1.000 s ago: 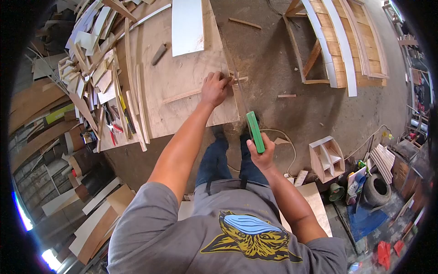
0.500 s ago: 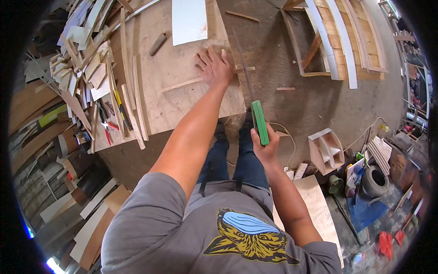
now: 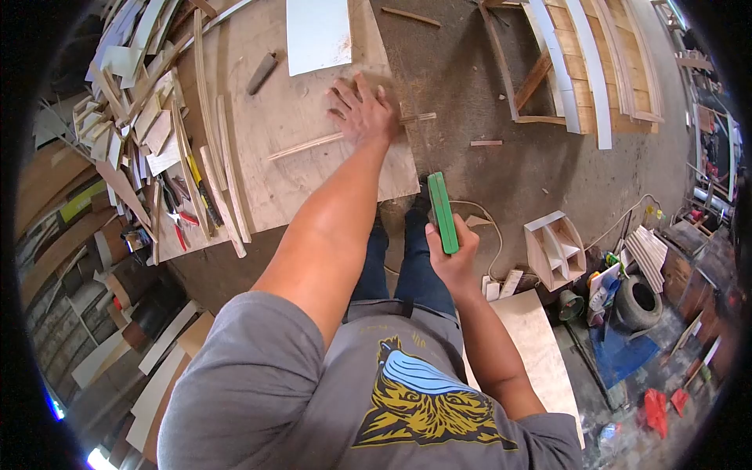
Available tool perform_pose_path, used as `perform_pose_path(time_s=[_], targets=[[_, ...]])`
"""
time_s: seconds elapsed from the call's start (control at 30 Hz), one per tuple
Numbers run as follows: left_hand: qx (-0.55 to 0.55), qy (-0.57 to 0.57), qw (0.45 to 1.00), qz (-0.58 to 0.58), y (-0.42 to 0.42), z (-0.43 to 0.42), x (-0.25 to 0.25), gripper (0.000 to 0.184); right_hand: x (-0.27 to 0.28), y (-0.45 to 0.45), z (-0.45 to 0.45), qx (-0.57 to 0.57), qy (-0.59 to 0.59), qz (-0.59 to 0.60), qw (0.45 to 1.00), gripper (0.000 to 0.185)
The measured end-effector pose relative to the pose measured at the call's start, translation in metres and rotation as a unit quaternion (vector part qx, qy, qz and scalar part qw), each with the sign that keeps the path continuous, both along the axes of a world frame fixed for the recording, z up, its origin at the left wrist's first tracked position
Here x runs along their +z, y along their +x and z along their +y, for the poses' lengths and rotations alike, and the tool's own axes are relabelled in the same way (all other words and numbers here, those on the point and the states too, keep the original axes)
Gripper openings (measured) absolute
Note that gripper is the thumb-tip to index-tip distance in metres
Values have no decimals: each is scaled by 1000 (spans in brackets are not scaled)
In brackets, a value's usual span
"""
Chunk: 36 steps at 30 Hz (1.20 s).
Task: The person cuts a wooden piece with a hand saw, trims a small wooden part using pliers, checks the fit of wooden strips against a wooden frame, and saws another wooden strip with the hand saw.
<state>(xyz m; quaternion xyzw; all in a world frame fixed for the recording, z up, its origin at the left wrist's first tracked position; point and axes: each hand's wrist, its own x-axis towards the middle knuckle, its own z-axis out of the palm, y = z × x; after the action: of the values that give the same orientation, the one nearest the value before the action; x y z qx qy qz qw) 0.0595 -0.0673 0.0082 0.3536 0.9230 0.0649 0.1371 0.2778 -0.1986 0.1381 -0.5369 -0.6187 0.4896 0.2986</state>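
Observation:
My left hand [image 3: 363, 112] lies with fingers spread over a thin wooden strip [image 3: 307, 147], pressing it onto the plywood tabletop [image 3: 337, 176]. The strip's right end sticks out past the table edge. Closed around the green handle of a handsaw [image 3: 442, 213], my right hand [image 3: 454, 249] is just off that edge, close to my legs. The saw blade is a faint blur pointing away from me, beside the strip's overhang; whether it touches the wood I cannot tell. Ahead of my left hand are a white panel [image 3: 319, 35] and a dark grey tool handle [image 3: 262, 73].
Wood offcuts [image 3: 157, 129], long strips [image 3: 223, 196] and red-handled pliers [image 3: 182, 223] crowd the table's left side. A slatted wooden frame [image 3: 576, 70] stands at the far right. Nearer are a small compartmented wooden box [image 3: 554, 251], a cable [image 3: 501, 227] and a tyre [image 3: 638, 304].
The saw handle has shifted slightly toward my body, and the blade, visible before, is now blurred. My left hand keeps its place on the strip. The view has shifted a little.

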Motion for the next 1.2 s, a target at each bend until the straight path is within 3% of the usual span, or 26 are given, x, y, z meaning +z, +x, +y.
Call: perform_pose_path(time_s=[0.47, 0.67, 0.8, 1.0, 1.2], targets=[[-4, -41, 999, -17, -2, 6, 7, 66, 28, 1, 7, -1, -15, -30, 999, 15], [-7, -57, 998, -4, -2, 7, 4, 67, 15, -15, 26, 26, -28, -40, 998, 14], [-2, -67, 998, -3, -1, 10, 3, 67, 47, 5, 19, 33, -44, -42, 998, 13], [3, -70, 997, 10, 0, 9, 0, 67, 21, -6, 57, 35, -74, -11, 997, 12], [2, -54, 997, 47, 2, 8, -9, 65, 57, -3, 48, 18, -90, -14, 996, 16]])
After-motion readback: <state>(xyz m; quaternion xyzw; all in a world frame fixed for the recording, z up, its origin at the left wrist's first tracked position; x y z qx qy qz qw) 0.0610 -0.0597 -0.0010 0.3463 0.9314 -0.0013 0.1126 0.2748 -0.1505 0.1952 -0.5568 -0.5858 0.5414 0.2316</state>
